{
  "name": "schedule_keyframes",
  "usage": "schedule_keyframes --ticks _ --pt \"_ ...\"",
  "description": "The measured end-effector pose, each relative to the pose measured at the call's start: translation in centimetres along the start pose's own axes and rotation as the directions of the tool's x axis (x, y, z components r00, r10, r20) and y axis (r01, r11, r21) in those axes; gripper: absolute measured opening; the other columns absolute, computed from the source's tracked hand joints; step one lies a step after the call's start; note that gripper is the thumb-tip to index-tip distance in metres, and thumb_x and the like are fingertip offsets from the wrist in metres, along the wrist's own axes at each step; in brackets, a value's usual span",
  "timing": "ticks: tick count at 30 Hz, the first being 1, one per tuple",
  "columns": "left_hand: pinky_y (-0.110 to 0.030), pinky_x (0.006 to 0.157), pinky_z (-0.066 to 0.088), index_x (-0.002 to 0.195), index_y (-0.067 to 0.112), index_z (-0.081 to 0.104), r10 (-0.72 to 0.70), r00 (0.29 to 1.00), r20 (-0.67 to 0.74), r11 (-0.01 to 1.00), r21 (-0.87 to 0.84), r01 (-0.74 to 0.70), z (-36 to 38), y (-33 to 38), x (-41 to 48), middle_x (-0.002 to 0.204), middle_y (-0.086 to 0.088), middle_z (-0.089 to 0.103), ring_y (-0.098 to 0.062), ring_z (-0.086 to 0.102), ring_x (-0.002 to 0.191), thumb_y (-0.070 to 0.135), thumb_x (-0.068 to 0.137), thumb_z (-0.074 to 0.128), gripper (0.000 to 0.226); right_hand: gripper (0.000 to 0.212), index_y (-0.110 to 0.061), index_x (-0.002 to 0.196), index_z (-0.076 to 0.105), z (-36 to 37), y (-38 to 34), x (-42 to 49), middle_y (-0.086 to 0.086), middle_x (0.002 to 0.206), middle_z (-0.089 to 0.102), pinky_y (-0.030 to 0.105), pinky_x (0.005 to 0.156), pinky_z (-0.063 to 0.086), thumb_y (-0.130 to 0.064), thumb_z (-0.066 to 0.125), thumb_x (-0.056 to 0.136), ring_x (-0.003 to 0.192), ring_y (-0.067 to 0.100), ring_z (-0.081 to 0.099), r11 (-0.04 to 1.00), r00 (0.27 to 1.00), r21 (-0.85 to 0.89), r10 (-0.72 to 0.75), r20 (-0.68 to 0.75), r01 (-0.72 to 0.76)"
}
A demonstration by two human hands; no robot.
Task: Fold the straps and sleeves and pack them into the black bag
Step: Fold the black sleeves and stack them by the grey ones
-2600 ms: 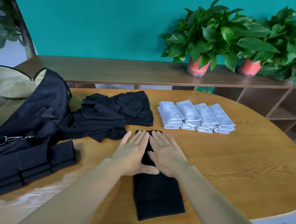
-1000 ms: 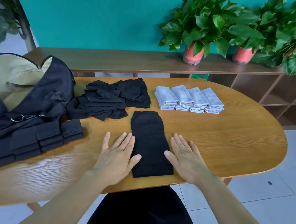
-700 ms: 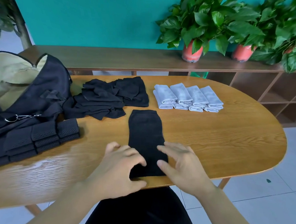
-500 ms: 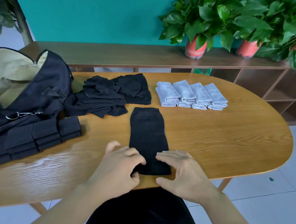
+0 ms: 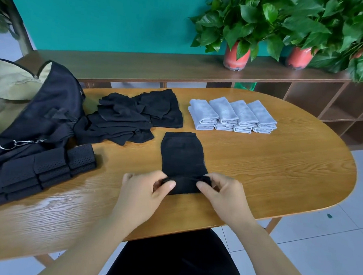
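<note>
Both hands, left hand [image 5: 144, 190] and right hand [image 5: 224, 192], pinch a black sleeve's [image 5: 182, 156] near end mid-fold; grey sleeves [image 5: 232, 114] folded, black pile [image 5: 131, 118] and bag [image 5: 43, 113] await.

no readable text, labels, brands, numbers or signs anywhere

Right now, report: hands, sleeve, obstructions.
Left hand, right hand pinch sleeve near end, rolled up. Far end flat on table. Black pile beyond, apart.

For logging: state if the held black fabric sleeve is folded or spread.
Partly folded: left hand and right hand pinch the sleeve, near end turned over.
</note>
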State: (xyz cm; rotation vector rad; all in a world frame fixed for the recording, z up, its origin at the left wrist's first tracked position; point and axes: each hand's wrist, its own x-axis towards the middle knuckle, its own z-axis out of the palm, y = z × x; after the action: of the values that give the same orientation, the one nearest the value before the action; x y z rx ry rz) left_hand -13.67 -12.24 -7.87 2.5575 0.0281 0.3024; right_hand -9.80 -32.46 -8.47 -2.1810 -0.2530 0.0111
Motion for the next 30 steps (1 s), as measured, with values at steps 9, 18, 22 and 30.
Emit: schedule_keyframes --ticks 9,18,22,30 --pt "-0.03 0.083 0.024 0.066 0.027 0.044 -0.127 0.991 0.034 0.97 0.213 0.117 0.5 1.0 3.7 0.058 0.006 0.053 -0.011 0.053 0.062 0.055 0.097 0.041 0.042 0.035 -0.023 0.063 0.052 1.1 -0.2 2.6 -0.008 0.057 0.053 0.035 0.071 0.047 -0.043 0.062 0.09 0.063 0.015 0.05 0.968 0.981 -0.191 0.139 -0.138 -0.164" --pt "-0.034 0.094 0.02 0.078 0.029 0.05 -0.154 0.987 -0.037 0.932 0.326 0.157 1.7 0.5 3.6 0.059 0.009 0.056 -0.01 0.051 0.065 0.061 0.093 0.043 0.036 0.023 -0.023 0.087 0.062 1.7 0.0 2.4 -0.013 0.072 0.055 0.031 0.076 0.044 -0.046 0.062 0.09 0.085 0.01 0.046 0.933 0.972 -0.33 0.067 -0.227 -0.142" --pt "-0.038 0.1 0.021 0.096 0.032 0.047 -0.131 0.987 -0.094 0.951 0.271 0.152 2.1 0.0 3.0 0.065 0.011 0.058 -0.009 0.054 0.075 0.058 0.091 0.049 0.027 0.021 -0.026 0.092 0.055 1.8 0.4 2.4 -0.014 0.069 0.051 0.03 0.075 0.045 -0.045 0.063 0.089 0.083 0.01 0.044 0.936 0.961 -0.327 0.037 -0.275 -0.13" --pt "-0.031 0.086 0.017 0.09 0.029 0.065 -0.005 0.985 -0.174 0.982 0.185 0.037 2.6 -0.3 2.0 0.088 0.01 0.054 -0.011 0.049 0.086 0.021 0.092 0.062 0.009 0.015 -0.023 0.096 0.063 1.8 0.8 2.5 -0.012 0.086 0.057 0.033 0.078 0.047 -0.026 0.049 0.099 0.091 0.012 0.05 0.946 0.96 -0.311 -0.003 -0.28 -0.088"
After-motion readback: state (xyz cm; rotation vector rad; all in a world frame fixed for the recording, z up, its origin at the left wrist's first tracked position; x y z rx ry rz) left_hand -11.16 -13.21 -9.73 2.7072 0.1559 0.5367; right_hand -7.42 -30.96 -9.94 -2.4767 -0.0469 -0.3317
